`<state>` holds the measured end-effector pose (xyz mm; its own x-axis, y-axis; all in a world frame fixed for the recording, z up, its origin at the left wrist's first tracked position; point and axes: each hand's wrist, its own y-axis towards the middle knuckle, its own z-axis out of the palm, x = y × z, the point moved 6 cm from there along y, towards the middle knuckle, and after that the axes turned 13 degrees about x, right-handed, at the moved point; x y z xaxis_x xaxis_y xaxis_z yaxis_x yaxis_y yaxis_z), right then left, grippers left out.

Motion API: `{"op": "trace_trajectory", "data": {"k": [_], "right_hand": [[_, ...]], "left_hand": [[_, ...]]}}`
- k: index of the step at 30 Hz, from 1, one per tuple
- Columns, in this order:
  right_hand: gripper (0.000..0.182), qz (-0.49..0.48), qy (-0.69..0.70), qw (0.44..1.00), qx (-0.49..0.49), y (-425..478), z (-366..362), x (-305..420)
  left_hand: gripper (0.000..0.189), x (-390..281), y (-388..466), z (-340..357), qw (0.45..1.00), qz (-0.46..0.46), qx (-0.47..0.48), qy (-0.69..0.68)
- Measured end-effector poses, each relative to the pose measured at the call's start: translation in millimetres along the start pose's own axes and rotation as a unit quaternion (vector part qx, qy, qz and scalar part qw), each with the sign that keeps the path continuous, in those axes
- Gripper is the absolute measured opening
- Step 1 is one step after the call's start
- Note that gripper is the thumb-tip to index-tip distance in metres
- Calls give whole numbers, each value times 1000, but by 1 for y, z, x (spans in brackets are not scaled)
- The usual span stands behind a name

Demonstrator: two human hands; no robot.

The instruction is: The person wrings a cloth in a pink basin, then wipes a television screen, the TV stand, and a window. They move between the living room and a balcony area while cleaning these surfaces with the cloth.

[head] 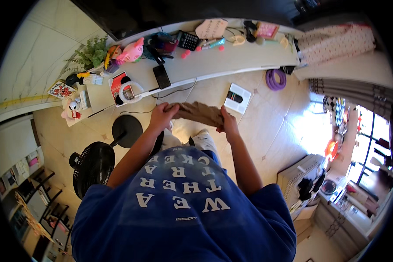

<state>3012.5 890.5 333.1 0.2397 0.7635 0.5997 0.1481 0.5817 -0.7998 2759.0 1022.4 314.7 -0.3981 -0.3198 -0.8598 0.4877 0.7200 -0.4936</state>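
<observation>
A crumpled brown cloth (198,112) is stretched between my two hands in front of my body, above the tiled floor. My left hand (163,116) grips its left end, thumb and fingers pressed together. At the other end, my right hand (228,121) is closed on the cloth's edge. The middle of the cloth hangs in folds, so its full shape cannot be told. Beyond it stands a long white cabinet (213,64), with a black smartphone (161,76) near its front edge.
A black pedestal fan (94,167) stands close by my left arm, its round base (127,131) on the floor. A white bathroom scale (237,98) lies beyond my right hand. Purple rings (275,80) rest near the cabinet, and a cable (178,92) runs along its front.
</observation>
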Motion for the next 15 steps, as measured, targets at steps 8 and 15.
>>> {"op": "trace_trajectory", "data": {"k": [8, 15], "right_hand": [[39, -110, -188, 975, -48, -85, -72, -118], [22, -190, -115, 956, -191, -252, -126, -179]], "left_hand": [[36, -8, -64, 89, 989, 70, 5, 127], [26, -63, -159, 157, 974, 133, 25, 181]]}}
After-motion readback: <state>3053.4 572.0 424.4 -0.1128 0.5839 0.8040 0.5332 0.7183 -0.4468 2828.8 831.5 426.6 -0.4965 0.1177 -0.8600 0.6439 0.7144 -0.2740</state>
